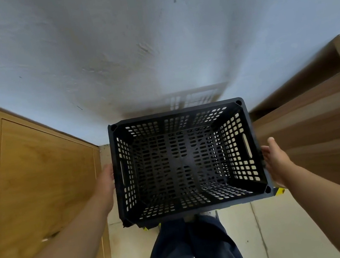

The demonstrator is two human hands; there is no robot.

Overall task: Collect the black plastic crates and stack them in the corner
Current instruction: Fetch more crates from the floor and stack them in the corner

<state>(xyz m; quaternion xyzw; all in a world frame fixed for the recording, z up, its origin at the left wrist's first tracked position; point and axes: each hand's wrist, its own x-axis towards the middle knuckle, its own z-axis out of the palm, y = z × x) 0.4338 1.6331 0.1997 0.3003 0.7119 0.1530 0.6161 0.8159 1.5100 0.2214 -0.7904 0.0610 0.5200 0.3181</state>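
Pale blue-grey plaster wall (pixel 129 46) fills the upper half of the frame, with a cream tiled floor (pixel 270 235) at its foot. My left hand (pixel 106 183) lies flat against the left short side of the black perforated plastic crate (pixel 186 160), and my right hand (pixel 275 162) sits at the right short side with its palm open and the thumb up. Whether that palm presses the wall or stands just off it, I cannot tell. Neither hand reaches through the slot handles; I seem to be steadying or squaring the crate, not carrying it.

Its mouth faces up at me in the centre of the frame, empty, with its far rim close to the wall. Beneath its near edge a second dark rim with yellow corner tabs (pixel 279 191) peeks out, so I judge it is resting on another crate, though most of that one is hidden.

Further out, an orange-brown plywood cabinet (pixel 39 183) closes the left of the frame and a wood-grain shelf unit (pixel 318 116) closes the right, making the nook where the stack belongs. My dark navy trouser legs (pixel 192 250) stand at the bottom centre.
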